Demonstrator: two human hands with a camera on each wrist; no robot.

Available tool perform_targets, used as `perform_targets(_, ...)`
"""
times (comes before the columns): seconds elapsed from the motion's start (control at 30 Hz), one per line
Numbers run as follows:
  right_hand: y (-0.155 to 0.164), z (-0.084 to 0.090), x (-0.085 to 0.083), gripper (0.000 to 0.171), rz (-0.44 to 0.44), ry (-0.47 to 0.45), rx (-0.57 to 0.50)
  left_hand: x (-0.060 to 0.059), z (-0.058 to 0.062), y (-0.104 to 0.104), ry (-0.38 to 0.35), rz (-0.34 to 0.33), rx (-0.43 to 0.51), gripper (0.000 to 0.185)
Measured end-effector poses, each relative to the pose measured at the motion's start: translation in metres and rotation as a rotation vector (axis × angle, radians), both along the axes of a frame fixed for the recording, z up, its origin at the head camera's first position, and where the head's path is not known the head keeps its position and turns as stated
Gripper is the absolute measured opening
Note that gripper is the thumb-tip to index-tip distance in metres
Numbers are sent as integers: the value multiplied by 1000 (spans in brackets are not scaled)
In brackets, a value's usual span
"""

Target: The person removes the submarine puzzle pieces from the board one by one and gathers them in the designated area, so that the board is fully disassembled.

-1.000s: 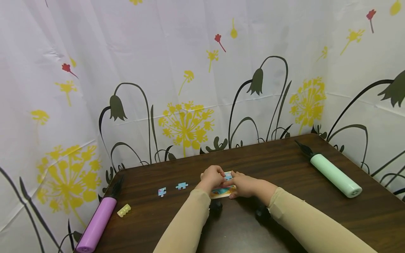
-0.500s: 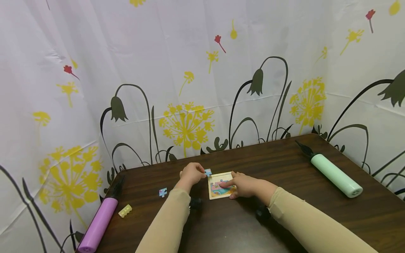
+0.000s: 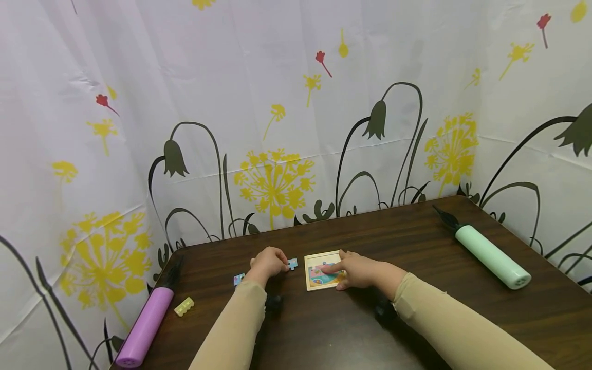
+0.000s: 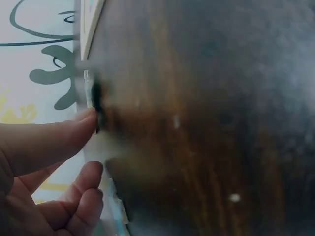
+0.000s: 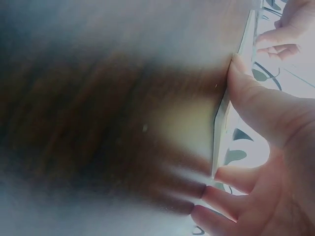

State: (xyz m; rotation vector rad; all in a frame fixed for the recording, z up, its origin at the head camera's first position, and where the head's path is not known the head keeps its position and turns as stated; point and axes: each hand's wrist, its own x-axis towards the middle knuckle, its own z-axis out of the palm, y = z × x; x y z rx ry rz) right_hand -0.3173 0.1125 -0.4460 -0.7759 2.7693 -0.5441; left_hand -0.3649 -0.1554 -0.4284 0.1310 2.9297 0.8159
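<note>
My left hand (image 3: pixel 268 263) pinches a light-blue jigsaw piece (image 3: pixel 292 264) just left of a shallow wooden puzzle tray (image 3: pixel 316 259). In the left wrist view, the thumb presses against the thin edge of that piece (image 4: pixel 89 93). My right hand (image 3: pixel 363 270) holds the tray at its right side, thumb at the front edge and a finger reaching over the picture. Pink, teal and orange pieces (image 3: pixel 319 280) lie in the tray's front part; its back strip shows bare wood. Another blue piece (image 3: pixel 238 279) lies farther left, partly covered by the left sleeve.
A yellow wavy block (image 3: pixel 184 307) lies at the left, beside a purple hand pump (image 3: pixel 147 326). A mint-green pump (image 3: pixel 492 257) lies along the right of the dark wooden table (image 3: pixel 393 231). Behind the table hangs a flower-print curtain (image 3: pixel 287 77).
My left hand has lifted a blue piece out of the tray's back part and carried it left, down toward the table. The right hand stays on the tray.
</note>
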Motion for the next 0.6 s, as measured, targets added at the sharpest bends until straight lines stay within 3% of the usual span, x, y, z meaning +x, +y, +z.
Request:
perform_targets(0.13, 0, -1, -1, 60, -5, 2, 0, 2, 1, 4, 2, -3, -29, 13)
perform_targets(0.27, 0, -1, -2, 60, -15, -1, -4, 3, 4, 12, 52, -21, -53, 14)
perform_targets(0.43, -1, -1, -2, 60, -33, -18, -14, 6, 8, 27, 98, -112, -38, 12)
perform_targets(0.6, -1, 0, 0, 60, -30, -30, -19, 10, 7, 41, 49, -207, -10, 16)
